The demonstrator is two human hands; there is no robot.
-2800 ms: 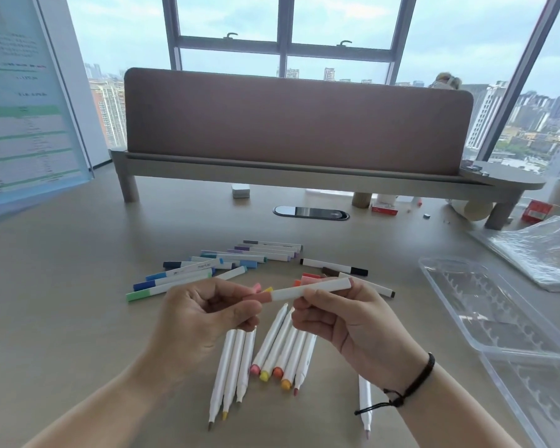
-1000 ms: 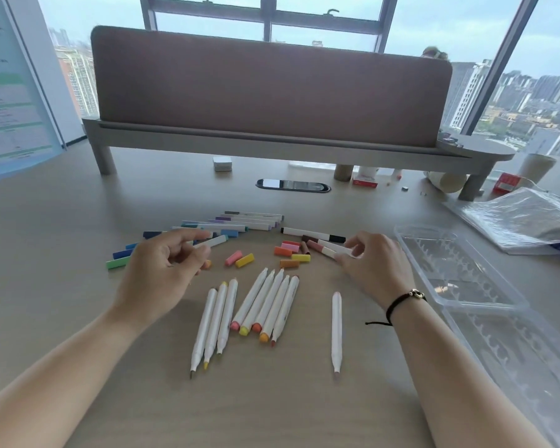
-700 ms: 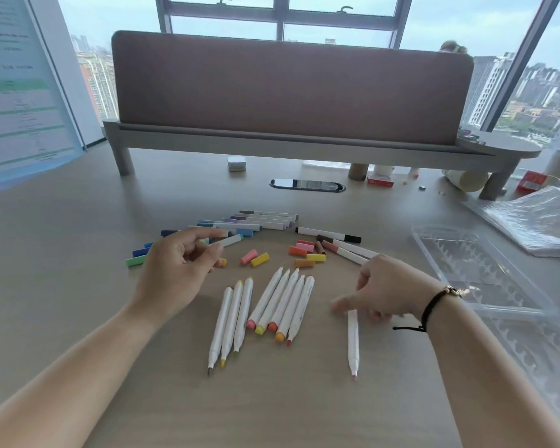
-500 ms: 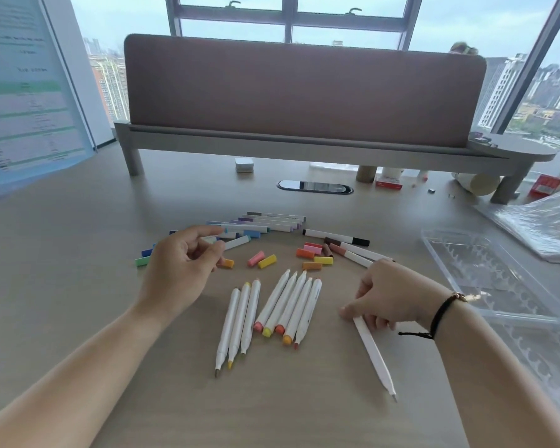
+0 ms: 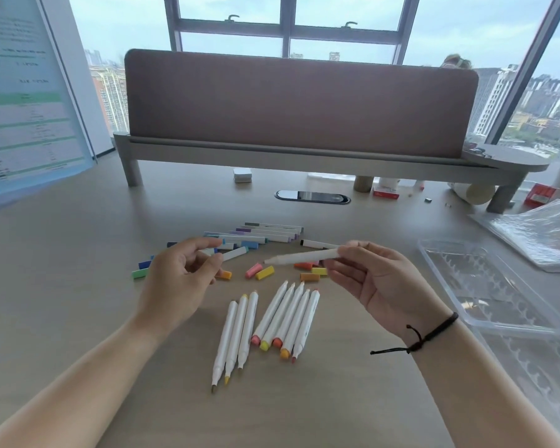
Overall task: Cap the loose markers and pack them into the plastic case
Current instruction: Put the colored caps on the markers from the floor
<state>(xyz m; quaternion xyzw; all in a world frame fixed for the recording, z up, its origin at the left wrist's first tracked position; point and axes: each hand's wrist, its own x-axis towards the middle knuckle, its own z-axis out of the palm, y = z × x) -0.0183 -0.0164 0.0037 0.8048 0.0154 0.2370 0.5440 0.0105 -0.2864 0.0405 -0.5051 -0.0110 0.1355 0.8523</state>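
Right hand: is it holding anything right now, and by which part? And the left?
The right hand pinches a white uncapped marker at its right end, tip pointing left. The left hand holds nothing that shows.

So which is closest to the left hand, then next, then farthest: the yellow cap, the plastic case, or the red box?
1. Yellow cap, just right of the left hand.
2. Plastic case, across the table at right.
3. Red box, far right, at the back.

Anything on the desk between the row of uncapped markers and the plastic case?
Head view: bare desk between the uncapped markers and the plastic case; only the right hand, holding a white marker, hangs above that stretch.
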